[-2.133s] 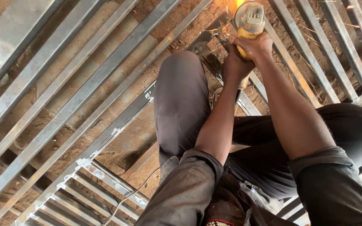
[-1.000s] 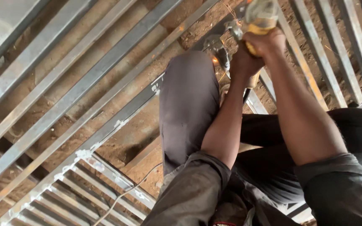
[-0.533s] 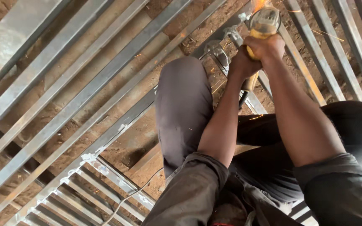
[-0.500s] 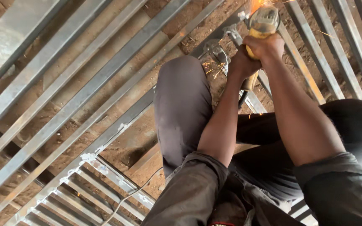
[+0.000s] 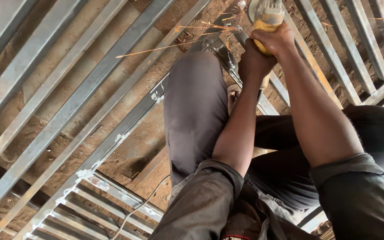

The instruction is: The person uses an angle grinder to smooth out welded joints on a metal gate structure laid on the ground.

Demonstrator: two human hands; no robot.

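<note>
Both my hands grip a yellow angle grinder (image 5: 266, 18) at the top of the view. My right hand (image 5: 275, 41) wraps the yellow body from above. Just below it, my left hand (image 5: 253, 64) is closed on the grinder's lower part or handle. The grinder's disc end touches a joint of the grey steel bar frame (image 5: 112, 66), and orange sparks (image 5: 165, 44) fly left from it. My bent left knee (image 5: 196, 102) in dark trousers rests over the frame beneath my arms.
Long parallel steel bars run diagonally over brown dirt ground (image 5: 125, 151). A shorter grille section with welded joints (image 5: 107, 195) lies at the lower left. A thin white cable (image 5: 143, 206) trails across the ground near my leg. More bars (image 5: 356, 44) lie at the upper right.
The grinder stays at the same joint with both hands on it. Sparks now shoot farther left across the bars than half a second ago. The view shifted slightly.
</note>
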